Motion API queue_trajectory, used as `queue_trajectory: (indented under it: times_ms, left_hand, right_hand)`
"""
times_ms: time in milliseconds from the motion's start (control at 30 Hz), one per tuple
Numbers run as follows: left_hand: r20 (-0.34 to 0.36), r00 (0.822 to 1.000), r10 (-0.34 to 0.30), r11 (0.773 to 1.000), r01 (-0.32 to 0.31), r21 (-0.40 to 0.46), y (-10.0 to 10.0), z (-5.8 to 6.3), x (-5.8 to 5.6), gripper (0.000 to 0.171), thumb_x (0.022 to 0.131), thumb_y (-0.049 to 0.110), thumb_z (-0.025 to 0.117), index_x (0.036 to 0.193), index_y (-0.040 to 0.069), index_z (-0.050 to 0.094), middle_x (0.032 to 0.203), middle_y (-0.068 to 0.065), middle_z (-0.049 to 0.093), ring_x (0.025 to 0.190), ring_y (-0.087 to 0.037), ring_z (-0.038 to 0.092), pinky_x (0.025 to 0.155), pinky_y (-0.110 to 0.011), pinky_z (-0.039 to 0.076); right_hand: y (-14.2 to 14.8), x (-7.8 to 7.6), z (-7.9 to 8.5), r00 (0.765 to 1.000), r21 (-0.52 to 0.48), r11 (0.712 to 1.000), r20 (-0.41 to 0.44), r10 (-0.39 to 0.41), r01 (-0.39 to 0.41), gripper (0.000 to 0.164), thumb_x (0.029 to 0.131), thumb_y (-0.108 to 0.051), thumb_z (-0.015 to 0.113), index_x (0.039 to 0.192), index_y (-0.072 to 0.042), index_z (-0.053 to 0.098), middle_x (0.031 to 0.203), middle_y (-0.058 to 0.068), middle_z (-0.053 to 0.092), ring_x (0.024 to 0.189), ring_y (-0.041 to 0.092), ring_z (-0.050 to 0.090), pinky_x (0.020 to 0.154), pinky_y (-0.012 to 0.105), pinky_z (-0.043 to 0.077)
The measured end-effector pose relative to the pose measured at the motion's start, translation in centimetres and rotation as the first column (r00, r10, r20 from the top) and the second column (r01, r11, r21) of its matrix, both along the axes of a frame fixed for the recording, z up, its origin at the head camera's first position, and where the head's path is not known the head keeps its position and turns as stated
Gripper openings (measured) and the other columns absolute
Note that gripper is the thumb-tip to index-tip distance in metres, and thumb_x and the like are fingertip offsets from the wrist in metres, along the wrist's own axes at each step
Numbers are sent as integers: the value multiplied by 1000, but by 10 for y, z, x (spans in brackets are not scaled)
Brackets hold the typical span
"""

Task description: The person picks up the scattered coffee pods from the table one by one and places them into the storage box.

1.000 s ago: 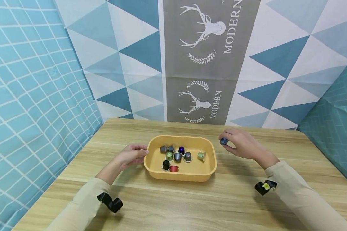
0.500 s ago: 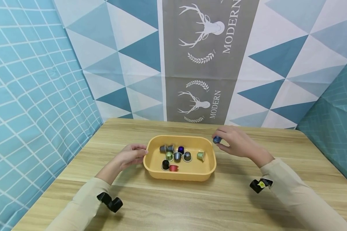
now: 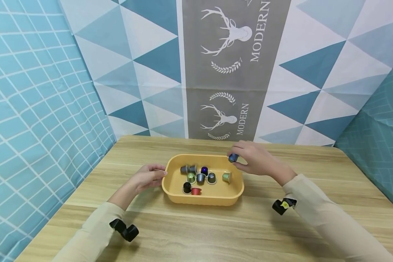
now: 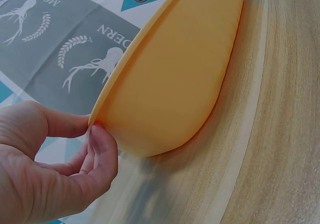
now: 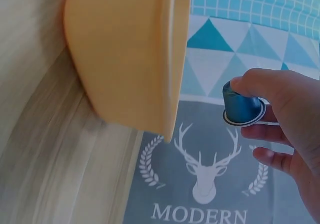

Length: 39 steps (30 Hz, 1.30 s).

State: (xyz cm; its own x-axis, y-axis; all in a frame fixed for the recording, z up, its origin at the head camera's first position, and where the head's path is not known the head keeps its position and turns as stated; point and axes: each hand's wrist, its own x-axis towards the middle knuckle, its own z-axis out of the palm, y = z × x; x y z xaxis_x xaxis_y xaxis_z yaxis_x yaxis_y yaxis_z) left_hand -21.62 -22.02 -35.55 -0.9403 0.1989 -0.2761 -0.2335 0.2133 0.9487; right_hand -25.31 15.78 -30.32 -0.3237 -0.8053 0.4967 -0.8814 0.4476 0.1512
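A yellow bin (image 3: 203, 200) with rounded corners stands on the wooden table. My left hand (image 3: 148, 178) pinches its left rim between thumb and fingers, as the left wrist view shows up close. Over the bin's back right corner, my right hand (image 3: 256, 158) holds a blue coffee capsule (image 5: 242, 104) between thumb and fingers. Inside the bin lie several more capsules: a red capsule (image 3: 196, 191), a black capsule (image 3: 187, 187), a purple-blue capsule (image 3: 204, 171), a green capsule (image 3: 227, 177) off to the right, and grey ones near the middle.
The wooden table (image 3: 196, 233) reaches back to a wall cloth (image 3: 160, 65) with triangles and deer heads. A blue tiled cloth (image 3: 36, 109) hangs at the left, a teal one (image 3: 376, 127) at the right. Black wrist mounts (image 3: 124, 230) sit on both sleeves.
My right hand has carried the blue capsule leftward, from right of the bin to over its back right corner. My left hand keeps its hold on the rim.
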Motion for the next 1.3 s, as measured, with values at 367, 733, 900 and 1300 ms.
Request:
queue_trajectory:
  times_ms: [367,733,900,1300]
  left_hand:
    - [0,1000,18,1000,-18,-4,-3,-4,1,44,93,12,56,129,-10,43,104,-6,57,88,-10,60,75,-19,54]
    - [5,1000,10,1000,-10,14,-2,-3,4,45,94,12,57,129,-11,42,105,-7,57,88,-10,59,75,-19,54]
    - [9,1000,11,1000,-11,17,0,-1,4,46,94,11,57,131,-12,41,107,-9,57,90,-11,59,75,-19,54]
    - [4,1000,21,1000,-21,-2,3,1,1,45,94,11,57,131,-10,42,104,-6,56,89,-10,57,75,-19,53]
  right_hand:
    - [-31,-2,7,988,25,1000,156,6,-10,26,82,-16,74,106,-11,66,101,0,66,95,14,61,86,32,54]
    - [-52,-13,1,984,32,995,151,92,-98,23,83,-14,73,105,-10,67,99,1,66,91,14,61,85,32,54]
    - [-59,-17,0,983,71,989,140,122,-133,21,83,-16,72,103,-13,65,97,-1,65,88,13,61,83,31,54]
    - [-75,-17,9,961,131,957,134,240,-258,21,81,-14,72,100,-10,66,94,1,66,87,13,61,80,29,54]
